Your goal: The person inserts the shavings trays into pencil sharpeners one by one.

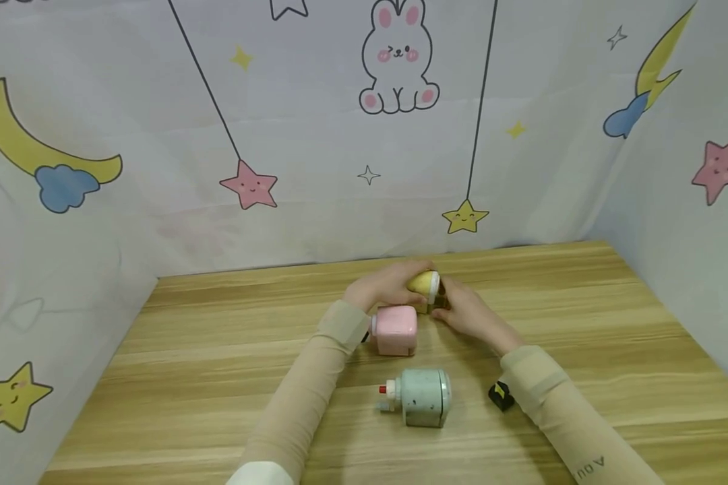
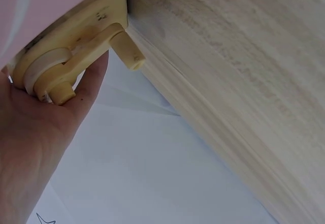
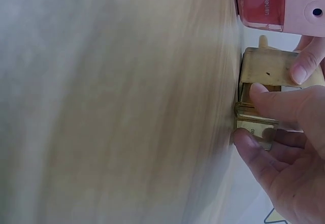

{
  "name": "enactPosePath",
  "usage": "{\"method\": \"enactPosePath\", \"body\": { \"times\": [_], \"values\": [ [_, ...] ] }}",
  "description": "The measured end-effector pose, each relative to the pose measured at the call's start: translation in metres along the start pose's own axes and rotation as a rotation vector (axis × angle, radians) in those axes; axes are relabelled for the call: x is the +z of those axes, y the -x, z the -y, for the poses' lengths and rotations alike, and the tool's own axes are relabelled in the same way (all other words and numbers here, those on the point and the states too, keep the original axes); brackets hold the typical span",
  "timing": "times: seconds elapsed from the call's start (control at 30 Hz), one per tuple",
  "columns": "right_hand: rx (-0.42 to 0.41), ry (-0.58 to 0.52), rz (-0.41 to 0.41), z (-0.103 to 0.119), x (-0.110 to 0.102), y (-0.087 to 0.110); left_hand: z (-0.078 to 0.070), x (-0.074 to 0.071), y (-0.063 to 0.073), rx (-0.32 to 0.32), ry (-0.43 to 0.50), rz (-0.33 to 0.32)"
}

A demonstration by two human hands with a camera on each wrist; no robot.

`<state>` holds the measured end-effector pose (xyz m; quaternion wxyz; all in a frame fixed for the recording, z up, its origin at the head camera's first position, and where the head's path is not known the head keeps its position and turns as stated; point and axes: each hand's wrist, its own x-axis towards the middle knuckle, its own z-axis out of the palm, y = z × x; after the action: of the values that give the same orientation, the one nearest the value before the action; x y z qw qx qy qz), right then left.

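Note:
My left hand (image 1: 391,283) grips the yellow crank pencil sharpener (image 1: 423,286) near the back of the table. In the left wrist view the yellow crank (image 2: 86,61) sticks out beside the palm. With thumb and fingers my right hand (image 1: 470,313) pinches the sharpener's clear shavings drawer (image 3: 256,127), which stands partly out of the body (image 3: 264,66). Just in front of the left hand is a pink pencil sharpener (image 1: 396,330), apart from the yellow one. Part of the yellow body is hidden by fingers.
A pale green pencil sharpener (image 1: 423,397) stands nearer the front, its crank side to the left. Beside the right forearm lies a small black object (image 1: 501,396) with a yellow mark. Patterned cloth (image 1: 315,135) hangs behind the wooden table (image 1: 218,377) and at both sides.

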<state>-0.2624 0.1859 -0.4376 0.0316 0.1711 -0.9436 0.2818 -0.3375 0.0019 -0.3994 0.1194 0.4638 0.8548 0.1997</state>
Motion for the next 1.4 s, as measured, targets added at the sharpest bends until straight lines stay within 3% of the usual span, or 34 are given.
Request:
{"method": "enactPosePath", "body": {
  "times": [1.4],
  "values": [
    [-0.029, -0.044, -0.009, 0.0038, 0.0023, -0.0069, -0.0004, -0.0016, 0.0027, 0.003, 0.047, 0.012]
  ]
}}
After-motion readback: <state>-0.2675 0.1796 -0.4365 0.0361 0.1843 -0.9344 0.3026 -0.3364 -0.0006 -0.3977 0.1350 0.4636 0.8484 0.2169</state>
